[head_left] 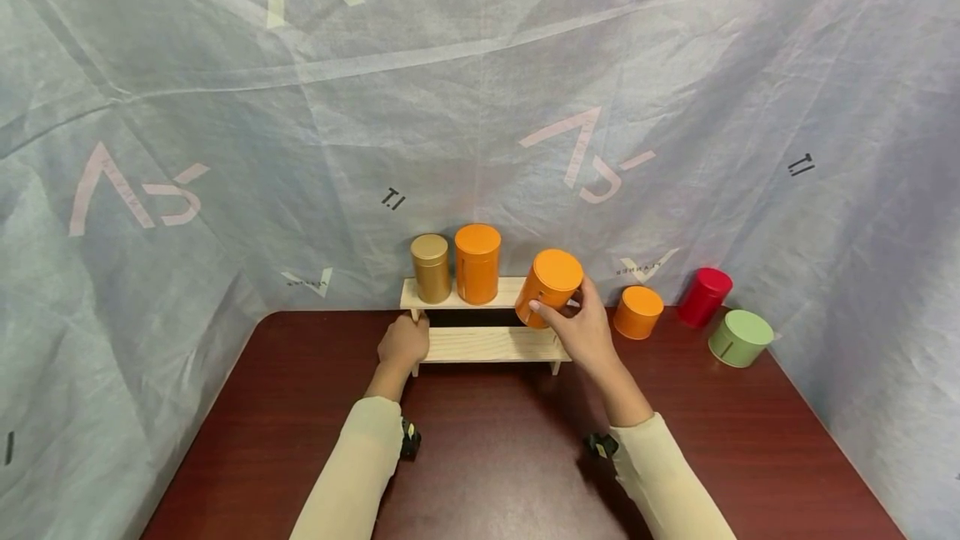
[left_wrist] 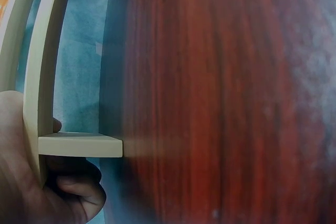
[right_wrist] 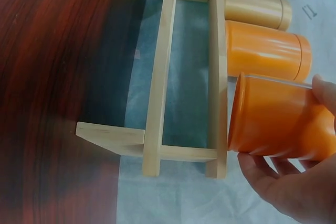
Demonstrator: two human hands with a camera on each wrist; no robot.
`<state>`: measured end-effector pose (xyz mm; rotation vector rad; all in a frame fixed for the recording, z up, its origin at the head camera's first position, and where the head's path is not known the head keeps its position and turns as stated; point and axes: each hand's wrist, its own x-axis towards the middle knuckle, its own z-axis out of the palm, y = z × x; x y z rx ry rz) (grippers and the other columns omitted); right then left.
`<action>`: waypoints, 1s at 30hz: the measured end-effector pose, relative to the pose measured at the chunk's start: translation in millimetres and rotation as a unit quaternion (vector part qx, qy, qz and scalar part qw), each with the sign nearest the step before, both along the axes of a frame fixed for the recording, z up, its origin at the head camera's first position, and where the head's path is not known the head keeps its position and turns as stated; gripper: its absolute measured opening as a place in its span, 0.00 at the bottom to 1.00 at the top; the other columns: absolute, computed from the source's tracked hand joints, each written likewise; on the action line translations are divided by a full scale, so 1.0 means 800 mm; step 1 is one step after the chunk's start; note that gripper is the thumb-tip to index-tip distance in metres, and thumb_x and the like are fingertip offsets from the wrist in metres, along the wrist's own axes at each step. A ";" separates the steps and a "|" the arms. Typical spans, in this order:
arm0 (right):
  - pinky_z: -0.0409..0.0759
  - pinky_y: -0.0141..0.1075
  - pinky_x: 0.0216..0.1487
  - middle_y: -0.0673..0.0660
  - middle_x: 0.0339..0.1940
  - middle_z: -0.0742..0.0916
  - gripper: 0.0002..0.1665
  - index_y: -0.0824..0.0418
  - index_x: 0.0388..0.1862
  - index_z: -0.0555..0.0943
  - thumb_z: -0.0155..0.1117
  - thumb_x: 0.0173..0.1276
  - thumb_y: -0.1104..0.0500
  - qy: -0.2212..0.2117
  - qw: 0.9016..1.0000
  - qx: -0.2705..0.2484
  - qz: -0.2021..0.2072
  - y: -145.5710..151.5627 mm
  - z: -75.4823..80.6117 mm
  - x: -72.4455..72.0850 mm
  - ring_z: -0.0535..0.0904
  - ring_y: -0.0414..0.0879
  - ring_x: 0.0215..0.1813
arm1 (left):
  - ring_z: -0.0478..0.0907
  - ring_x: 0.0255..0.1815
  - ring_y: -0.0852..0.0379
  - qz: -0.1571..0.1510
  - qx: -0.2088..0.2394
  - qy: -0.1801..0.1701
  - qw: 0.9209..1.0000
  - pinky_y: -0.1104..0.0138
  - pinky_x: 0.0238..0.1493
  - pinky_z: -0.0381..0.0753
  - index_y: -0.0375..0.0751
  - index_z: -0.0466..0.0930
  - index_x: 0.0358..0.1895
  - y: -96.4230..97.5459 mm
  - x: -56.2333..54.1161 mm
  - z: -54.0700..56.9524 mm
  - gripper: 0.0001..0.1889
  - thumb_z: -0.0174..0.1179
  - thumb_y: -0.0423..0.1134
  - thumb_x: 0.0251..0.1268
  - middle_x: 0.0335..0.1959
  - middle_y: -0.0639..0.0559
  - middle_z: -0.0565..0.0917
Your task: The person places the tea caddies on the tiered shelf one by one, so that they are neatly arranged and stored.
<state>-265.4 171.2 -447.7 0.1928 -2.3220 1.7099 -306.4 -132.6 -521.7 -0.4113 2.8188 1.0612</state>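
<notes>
A two-tier wooden shelf (head_left: 491,344) stands at the back of the table. My left hand (head_left: 403,342) grips its left end, the fingers curled round the lower board and side in the left wrist view. With my right hand (head_left: 588,330) I hold an orange canister (head_left: 551,286) between thumb and fingers, tilted, by the right end of the upper board. In the right wrist view the base of this canister (right_wrist: 278,116) is close to the board; whether it touches I cannot tell. A gold canister (head_left: 431,273) and another orange canister (head_left: 477,269) stand upright on the upper board.
On the dark red table (head_left: 480,457), right of the shelf, are a short orange tin (head_left: 638,313), a red canister (head_left: 705,298) and a short green tin (head_left: 740,338). A grey cloth (head_left: 360,132) hangs behind the table and along both sides.
</notes>
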 end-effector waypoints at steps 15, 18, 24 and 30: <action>0.81 0.58 0.66 0.63 0.70 0.79 0.57 0.48 0.86 0.55 0.78 0.67 0.44 0.017 0.999 0.050 0.013 -0.007 -0.006 -0.022 0.78 0.60 0.69 | 0.70 0.14 0.53 -0.001 -0.001 -0.006 1.000 0.61 0.17 0.67 0.45 0.73 0.23 0.001 -0.004 -0.004 0.29 0.39 0.53 0.87 0.13 0.51 0.70; 0.81 0.60 0.67 0.67 0.69 0.79 0.60 0.48 0.87 0.50 0.78 0.68 0.47 0.024 0.998 0.047 0.017 -0.009 -0.008 -0.027 0.79 0.62 0.69 | 0.71 0.14 0.52 -0.003 -0.002 -0.007 1.000 0.61 0.17 0.67 0.45 0.73 0.23 -0.001 -0.004 -0.004 0.29 0.39 0.53 0.87 0.13 0.51 0.71; 0.81 0.58 0.69 0.67 0.74 0.75 0.59 0.51 0.87 0.50 0.77 0.69 0.51 0.038 0.997 0.060 0.019 -0.017 -0.012 -0.036 0.77 0.62 0.72 | 0.74 0.17 0.50 0.004 -0.006 0.000 1.000 0.59 0.19 0.69 0.45 0.74 0.24 -0.002 -0.005 -0.005 0.28 0.39 0.53 0.86 0.15 0.50 0.73; 0.81 0.58 0.67 0.67 0.74 0.76 0.59 0.49 0.88 0.47 0.76 0.70 0.53 0.033 0.998 0.058 0.018 -0.018 -0.016 -0.041 0.77 0.63 0.72 | 0.73 0.16 0.51 0.002 -0.009 0.002 1.000 0.60 0.18 0.70 0.46 0.74 0.23 -0.001 -0.005 -0.007 0.28 0.39 0.54 0.86 0.15 0.50 0.73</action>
